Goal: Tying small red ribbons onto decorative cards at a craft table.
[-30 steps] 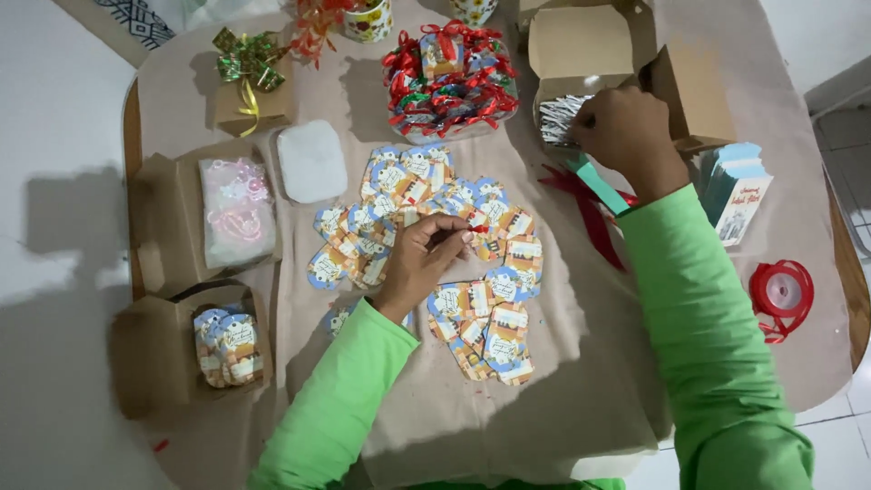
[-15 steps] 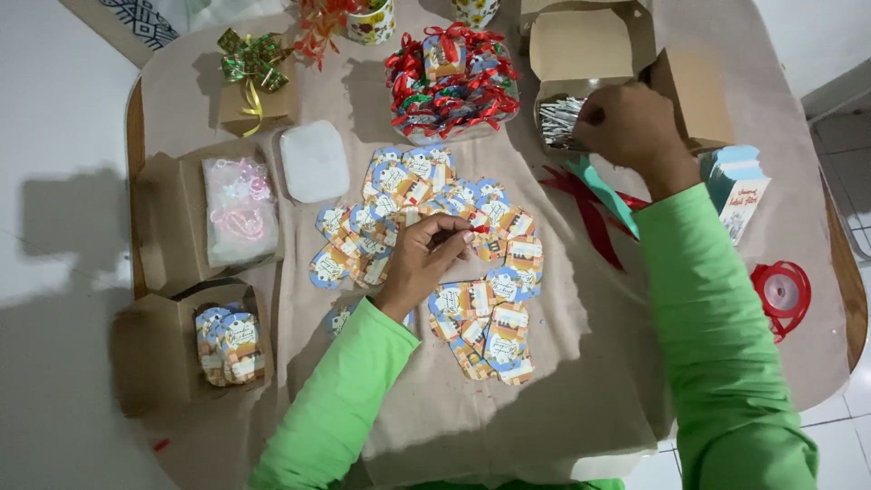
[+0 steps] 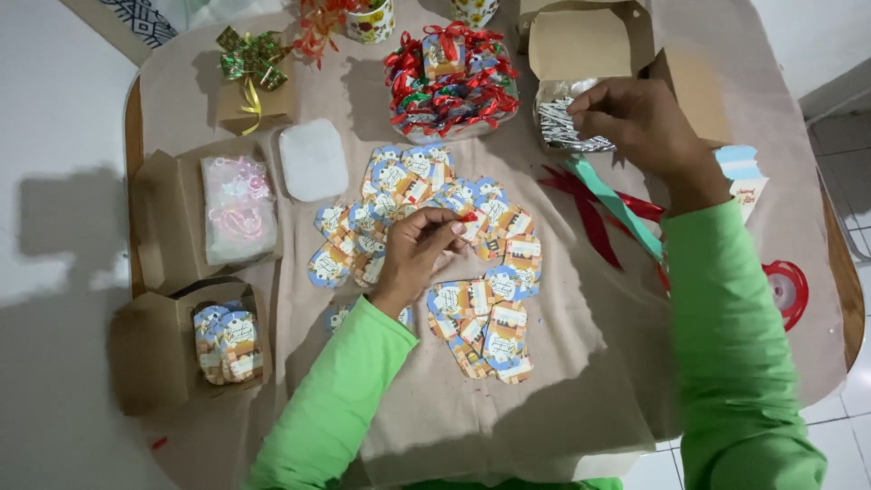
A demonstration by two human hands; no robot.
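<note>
Right hand [image 3: 640, 122] pinches silver ties [image 3: 564, 125] in a cardboard box [image 3: 581, 45]; left hand [image 3: 419, 252] grips a red bit [image 3: 468, 217].

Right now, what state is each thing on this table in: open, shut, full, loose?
Box of silver strips: open, right hand reaching in.
Paper tags: spread loose, left hand pinching something small and red.
Lower-left box: open, holding tags.
Red-ribboned packets: heaped together.
Ribbon strips: lying loose.
</note>
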